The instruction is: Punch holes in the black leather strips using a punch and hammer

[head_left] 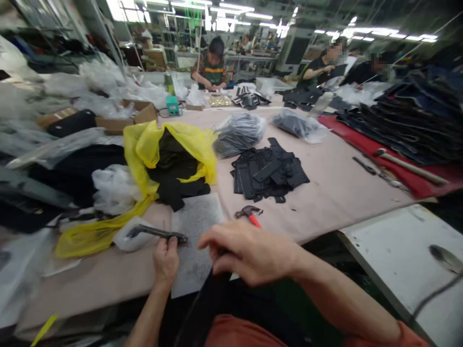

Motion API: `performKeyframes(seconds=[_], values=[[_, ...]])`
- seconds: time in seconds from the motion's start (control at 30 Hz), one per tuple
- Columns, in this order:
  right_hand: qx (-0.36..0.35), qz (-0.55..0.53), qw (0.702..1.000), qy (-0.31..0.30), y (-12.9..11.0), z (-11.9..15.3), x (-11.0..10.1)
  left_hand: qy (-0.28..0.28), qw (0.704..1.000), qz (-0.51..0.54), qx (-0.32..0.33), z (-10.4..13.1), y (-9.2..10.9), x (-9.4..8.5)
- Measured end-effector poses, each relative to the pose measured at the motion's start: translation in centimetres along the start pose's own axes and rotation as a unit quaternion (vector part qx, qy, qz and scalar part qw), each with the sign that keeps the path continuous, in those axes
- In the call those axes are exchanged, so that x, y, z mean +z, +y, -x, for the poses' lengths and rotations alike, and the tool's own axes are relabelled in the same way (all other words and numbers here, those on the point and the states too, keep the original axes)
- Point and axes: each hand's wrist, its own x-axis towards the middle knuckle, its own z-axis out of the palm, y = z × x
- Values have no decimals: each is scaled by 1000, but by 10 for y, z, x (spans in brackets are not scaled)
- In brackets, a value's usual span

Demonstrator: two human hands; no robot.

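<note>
My left hand (166,260) pinches a narrow black strip (155,232) between thumb and fingers, over a small white plastic bag. My right hand (253,250) is curled, its fingers closed on long dark material (206,299) that hangs toward my lap; its kind is unclear. Between and beyond the hands lies a grey speckled board (197,226). Just past the right hand rests a claw hammer (251,213) with a red handle, partly hidden by that hand. Farther off sits a heap of flat black pieces (269,171).
A yellow plastic bag (139,144) with dark cloth stands left of the heap. Clear bags of dark pieces (240,132) lie behind it. At right, a wooden-handled mallet (412,166) lies on red cloth beside stacked dark fabric (412,120). Other people work across the table.
</note>
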Motion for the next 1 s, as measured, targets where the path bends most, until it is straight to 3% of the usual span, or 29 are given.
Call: performKeyframes(seconds=[0.07,0.13,0.27,0.37,0.5,0.67,0.83,1.0], values=[[116,-77,990,-25,39,-7,11,-40,996,78,-24,0,-3,0],[181,-106,975,-75,81,-14,27,-44,991,117,-38,0,-6,1],[207,-57,964,-156,144,-33,60,-45,992,113,-28,1,-7,1],[191,15,974,-125,163,-48,78,-46,993,108,-28,1,-8,0],[199,102,975,4,159,-50,96,-43,994,97,-27,1,-11,0],[340,184,907,165,126,-18,146,-46,993,107,-28,0,-12,2],[409,160,881,176,106,4,200,-45,992,113,-42,-3,-14,4],[396,129,890,184,108,23,216,-50,991,123,-34,-5,-5,12]])
